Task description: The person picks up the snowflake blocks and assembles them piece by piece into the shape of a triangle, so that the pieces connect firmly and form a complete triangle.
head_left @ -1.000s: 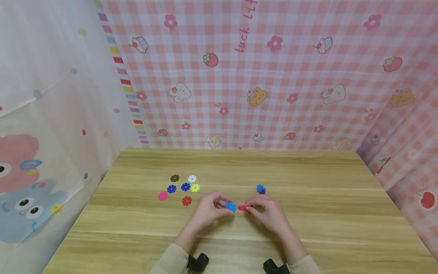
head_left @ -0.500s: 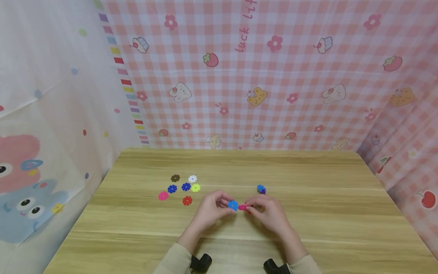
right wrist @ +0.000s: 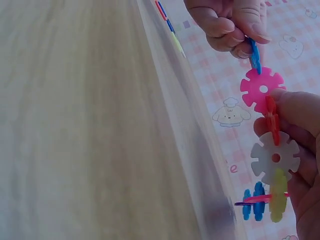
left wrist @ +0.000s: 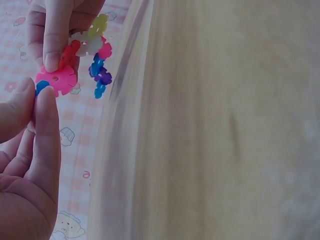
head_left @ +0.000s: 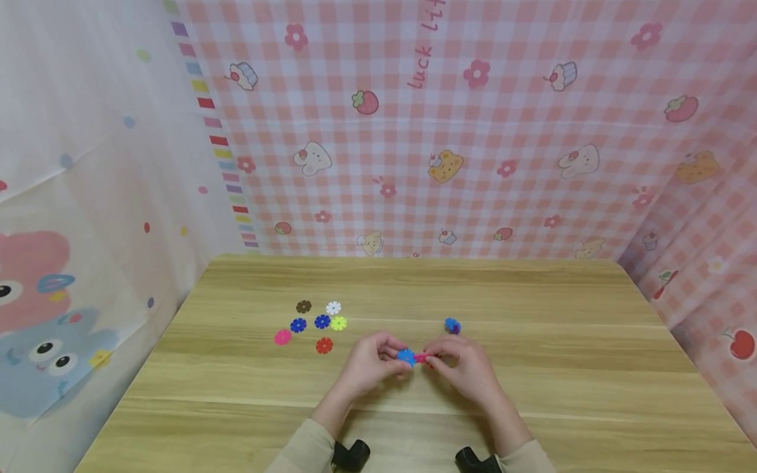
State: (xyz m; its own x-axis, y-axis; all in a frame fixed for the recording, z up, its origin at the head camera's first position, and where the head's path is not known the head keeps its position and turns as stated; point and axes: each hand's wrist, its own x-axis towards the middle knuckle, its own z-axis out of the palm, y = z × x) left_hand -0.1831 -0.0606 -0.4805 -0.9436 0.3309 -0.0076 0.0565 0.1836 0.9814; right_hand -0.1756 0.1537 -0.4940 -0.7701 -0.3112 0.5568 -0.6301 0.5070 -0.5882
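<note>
My left hand (head_left: 372, 364) pinches a light-blue notched plastic disc (right wrist: 255, 56) between thumb and fingers. Its edge meets the rim of a pink notched disc (right wrist: 250, 91), set crosswise to it. My right hand (head_left: 467, 368) pinches the chain where the pink disc joins a red disc (right wrist: 271, 116). Beyond the red one, the chain runs through a white disc (right wrist: 261, 156) and a yellow disc (right wrist: 278, 202). Another pink disc (left wrist: 105, 50), blue discs (left wrist: 97, 65) and a purple disc (left wrist: 104, 76) hang at its far end. Fingers hide part of the red disc.
Left of my hands, loose discs lie flat on the wooden table (head_left: 236, 407): brown (head_left: 303, 307), white (head_left: 334, 307), yellow (head_left: 338, 323), red (head_left: 324, 345), pink (head_left: 282, 337) and two dark blue (head_left: 298, 325). A checked curtain (head_left: 408, 144) hangs behind the table.
My left hand has moved slightly right, bringing the light-blue disc from a small gap up against the pink disc. My right hand has stayed almost still with the chain.
</note>
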